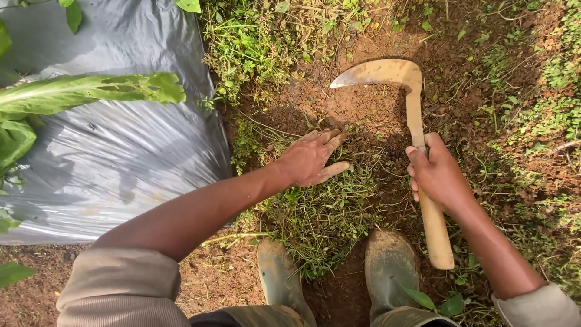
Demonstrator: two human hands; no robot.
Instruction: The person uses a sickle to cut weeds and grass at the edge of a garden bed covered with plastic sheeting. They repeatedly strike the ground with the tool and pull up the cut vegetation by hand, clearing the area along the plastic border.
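1. Sickle (417, 139), with a pale wooden handle and a curved, rust-stained metal blade, stands over the bare soil at right of centre; the blade hooks to the left at the top, its tip pointing toward the weeds.
2. Clamped around the middle of the handle is the right hand (437, 175), fingers wrapped tight, with the butt of the handle sticking out below the wrist.
3. Spread flat and holding nothing, the left hand (310, 158) presses its fingers, close together, onto a low clump of weeds (321, 212) just left of the sickle.
4. Both hands are apart, with a strip of dug soil between them.
5. Two muddy rubber boots (387, 266) stand at the bottom edge, one on each side of the weed clump's lower end.
6. Reddish-brown earth (363, 103), crumbly and loose, lies under the blade; thin green stems and small leaves mat the ground around it.
7. Grey plastic sheet (121, 145), shiny and wrinkled, covers the ground on the left, with a long green leaf (91, 91) lying over it.
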